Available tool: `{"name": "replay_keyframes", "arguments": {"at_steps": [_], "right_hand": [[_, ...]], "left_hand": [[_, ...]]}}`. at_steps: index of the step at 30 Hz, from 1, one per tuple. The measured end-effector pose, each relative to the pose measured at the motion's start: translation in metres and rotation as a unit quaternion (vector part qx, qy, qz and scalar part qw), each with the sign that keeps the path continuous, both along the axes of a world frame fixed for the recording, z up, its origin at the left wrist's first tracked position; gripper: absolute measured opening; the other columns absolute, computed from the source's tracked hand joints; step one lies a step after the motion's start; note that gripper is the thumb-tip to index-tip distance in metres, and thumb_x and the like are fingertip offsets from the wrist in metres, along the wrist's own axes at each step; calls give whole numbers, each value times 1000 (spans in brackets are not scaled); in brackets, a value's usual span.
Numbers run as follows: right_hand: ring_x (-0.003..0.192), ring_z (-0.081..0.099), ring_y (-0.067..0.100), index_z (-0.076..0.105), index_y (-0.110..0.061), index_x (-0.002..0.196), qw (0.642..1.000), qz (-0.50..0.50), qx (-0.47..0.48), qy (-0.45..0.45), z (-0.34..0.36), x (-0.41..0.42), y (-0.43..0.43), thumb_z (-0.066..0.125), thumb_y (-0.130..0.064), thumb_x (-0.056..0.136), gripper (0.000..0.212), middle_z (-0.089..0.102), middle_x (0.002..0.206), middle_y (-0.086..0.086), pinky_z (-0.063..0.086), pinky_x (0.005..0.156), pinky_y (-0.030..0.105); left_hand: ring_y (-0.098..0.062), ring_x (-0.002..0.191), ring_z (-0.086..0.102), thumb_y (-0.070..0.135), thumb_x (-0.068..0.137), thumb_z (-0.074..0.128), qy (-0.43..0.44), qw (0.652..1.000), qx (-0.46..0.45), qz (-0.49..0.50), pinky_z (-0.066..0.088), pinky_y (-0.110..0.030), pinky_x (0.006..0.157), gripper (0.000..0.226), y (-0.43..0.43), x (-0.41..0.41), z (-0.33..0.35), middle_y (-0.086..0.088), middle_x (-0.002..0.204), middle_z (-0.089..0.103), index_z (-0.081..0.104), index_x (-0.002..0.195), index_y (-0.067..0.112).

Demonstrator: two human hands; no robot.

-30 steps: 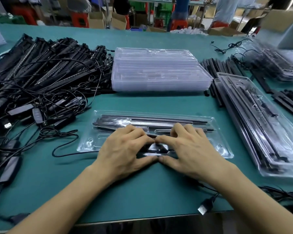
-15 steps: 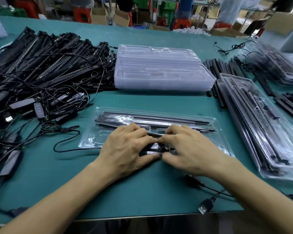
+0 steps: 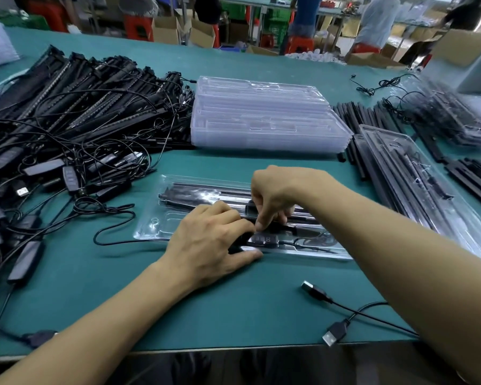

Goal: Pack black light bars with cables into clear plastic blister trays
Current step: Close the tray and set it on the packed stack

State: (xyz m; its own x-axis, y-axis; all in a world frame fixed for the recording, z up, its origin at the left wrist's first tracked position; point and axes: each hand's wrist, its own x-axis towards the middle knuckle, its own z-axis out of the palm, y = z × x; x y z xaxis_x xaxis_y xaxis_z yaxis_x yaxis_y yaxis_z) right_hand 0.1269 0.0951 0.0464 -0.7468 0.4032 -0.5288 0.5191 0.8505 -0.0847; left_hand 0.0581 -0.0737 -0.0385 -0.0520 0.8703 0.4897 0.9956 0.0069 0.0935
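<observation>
A clear blister tray (image 3: 156, 226) lies on the green table in front of me, with black light bars (image 3: 195, 194) seated along its far side. An inline controller (image 3: 263, 240) with its cable sits in the tray's near pocket. My left hand (image 3: 208, 240) rests on the tray's near edge; its curled fingers and thumb grip the controller's left end. My right hand (image 3: 283, 193) is raised over the tray, fingers bent down, fingertips pinching at the controller's far edge. What lies under both hands is hidden.
A stack of empty clear trays (image 3: 267, 129) stands behind. A tangled pile of light bars and cables (image 3: 81, 107) fills the left. Packed trays (image 3: 417, 195) and loose black bars (image 3: 353, 118) lie right. Two USB plugs (image 3: 333, 333) trail by the near edge.
My right hand has lifted from lying flat on the tray to a raised wrist with fingertips pointing down. The controller is now uncovered. My left hand stays in place.
</observation>
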Motion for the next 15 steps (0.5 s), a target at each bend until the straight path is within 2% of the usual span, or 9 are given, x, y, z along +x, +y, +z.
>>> {"name": "replay_keyframes", "arguments": {"at_steps": [2,4,8,12,15], "right_hand": [[56,71,17,69,-6,74,999,11,-25,-27,3,-5,1,88,-31,69,31,69,55,3,55,51,25],[55,71,16,69,-2,77,998,19,-34,-41,3,-8,1,87,-28,71,32,69,56,5,52,48,22],[50,69,15,69,-3,75,997,52,-5,-50,1,-14,-2,86,-25,71,28,68,53,4,54,50,24],[50,69,19,66,-5,71,998,62,5,-20,-3,-13,-3,88,-20,69,26,67,51,4,61,59,32],[50,69,19,65,-7,69,999,49,-18,-4,-3,-10,2,89,-20,68,27,66,50,5,59,55,30]], "left_hand": [[-19,91,61,63,83,54,-3,1000,6,0,50,-34,78,42,0,1,0,10,83,65,73,99,29],[-19,91,61,64,83,54,-4,1000,6,-4,51,-34,78,42,0,2,-1,11,84,66,73,98,29],[-19,92,61,64,84,56,-3,1000,-1,-8,51,-35,77,40,2,0,-2,10,85,66,72,99,30],[-19,92,60,64,86,51,2,1000,-9,-8,51,-36,77,43,2,0,-2,11,87,66,71,104,32],[-20,92,61,65,85,52,-2,1000,-7,-8,51,-35,77,44,2,0,0,10,87,67,73,103,31]]}}
